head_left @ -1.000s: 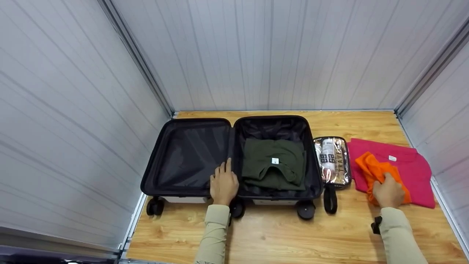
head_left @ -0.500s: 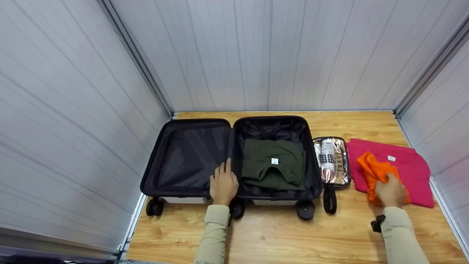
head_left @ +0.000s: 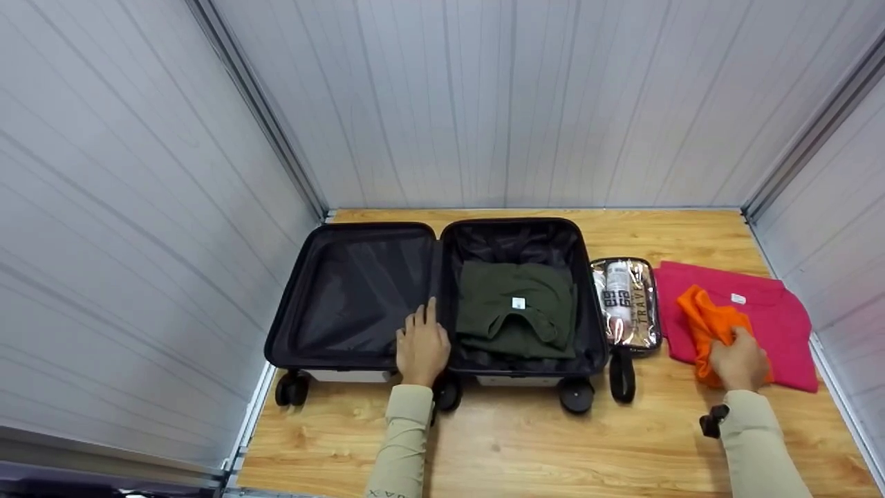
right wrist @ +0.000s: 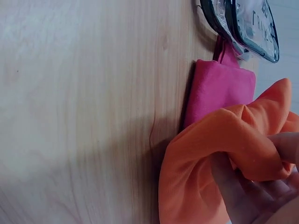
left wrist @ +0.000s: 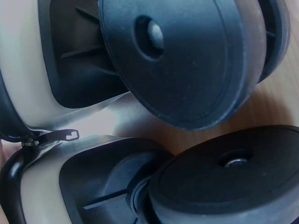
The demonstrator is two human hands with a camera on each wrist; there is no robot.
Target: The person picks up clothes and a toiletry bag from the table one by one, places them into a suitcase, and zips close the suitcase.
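Observation:
An open suitcase [head_left: 362, 362] lies flat with its two black-lined halves side by side. My left hand [head_left: 423, 347] rests at the near end of its middle seam, fingers extended. A folded dark green shirt [head_left: 515, 283] fills much of the right half. Over on the right, my right hand [head_left: 740, 361] grips a bunched orange cloth [head_left: 715, 319], and its fingers curl into the fabric in the right wrist view. Beneath that cloth lies a folded pink shirt [head_left: 788, 318]. The left wrist view holds suitcase wheels [left wrist: 187, 60] and a zipper pull [left wrist: 58, 136]; the hand's fingers are hidden there.
Between the suitcase and the pink shirt sits a clear travel pouch [head_left: 632, 304] with bottles inside and a black strap [head_left: 622, 377]. Pale panel walls [head_left: 484, 104] enclose the wooden floor [head_left: 525, 449] at the back and on both sides.
My right hand has shifted very slightly, and the orange cloth is a little more gathered in its grip. The left hand and suitcase stay where they were.

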